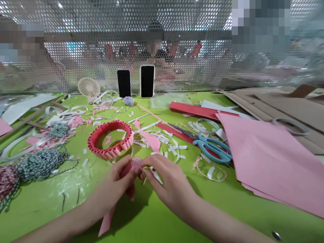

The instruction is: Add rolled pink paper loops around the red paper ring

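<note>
"One pink paper strip (107,221): where is it?"

"Pinched in the left hand (124,175), its tail sticking out below."

"And the right hand (168,180)?"

"Its fingertips meet the strip's upper end; whether they are closed on it, one cannot tell."

"Nearby?"

"A red ring (109,154) lies just beyond the left hand, blue-handled scissors (201,141) to the right."

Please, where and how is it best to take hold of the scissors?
Probably by the blue handles, with the right hand coming from the near side: the loops lie nearer, while the pointed blades aim away, toward the far left.
</note>
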{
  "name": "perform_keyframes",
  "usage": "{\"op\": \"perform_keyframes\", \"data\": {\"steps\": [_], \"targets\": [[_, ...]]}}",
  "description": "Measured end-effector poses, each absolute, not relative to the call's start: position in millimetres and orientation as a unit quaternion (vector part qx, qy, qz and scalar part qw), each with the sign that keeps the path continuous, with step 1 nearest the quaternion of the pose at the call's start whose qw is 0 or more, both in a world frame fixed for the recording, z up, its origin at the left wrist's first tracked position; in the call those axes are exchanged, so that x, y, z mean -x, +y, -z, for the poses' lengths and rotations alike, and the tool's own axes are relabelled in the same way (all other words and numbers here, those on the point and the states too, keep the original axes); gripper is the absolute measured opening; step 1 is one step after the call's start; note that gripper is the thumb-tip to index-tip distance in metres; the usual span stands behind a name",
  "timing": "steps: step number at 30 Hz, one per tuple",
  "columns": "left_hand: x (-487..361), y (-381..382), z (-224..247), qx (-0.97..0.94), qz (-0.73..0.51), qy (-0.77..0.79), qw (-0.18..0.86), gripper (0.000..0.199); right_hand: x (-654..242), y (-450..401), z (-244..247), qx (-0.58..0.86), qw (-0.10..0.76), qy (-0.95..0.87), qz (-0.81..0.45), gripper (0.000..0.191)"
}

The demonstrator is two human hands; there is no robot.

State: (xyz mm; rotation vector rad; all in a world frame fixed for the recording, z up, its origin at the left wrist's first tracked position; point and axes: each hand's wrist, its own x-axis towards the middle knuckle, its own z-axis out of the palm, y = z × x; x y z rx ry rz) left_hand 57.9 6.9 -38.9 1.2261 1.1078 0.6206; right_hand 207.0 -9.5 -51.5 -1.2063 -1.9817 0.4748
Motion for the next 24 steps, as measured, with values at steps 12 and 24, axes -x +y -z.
{"op": "perform_keyframes", "data": {"steps": [12,24], "targets": [[-56.8,7.7,39.7,-0.675,-0.24,0.461,0.524,0.014,-209.2,-9.9,55.3,0.47,0.398,-0.775,-0.142,0.014],[-50.5,10.4,49.2,-0.764,-0.182,0.467,0.406,0.015,-208.3,-6.8,55.1,0.487,0.328,-0.796,-0.147,0.017]]}}
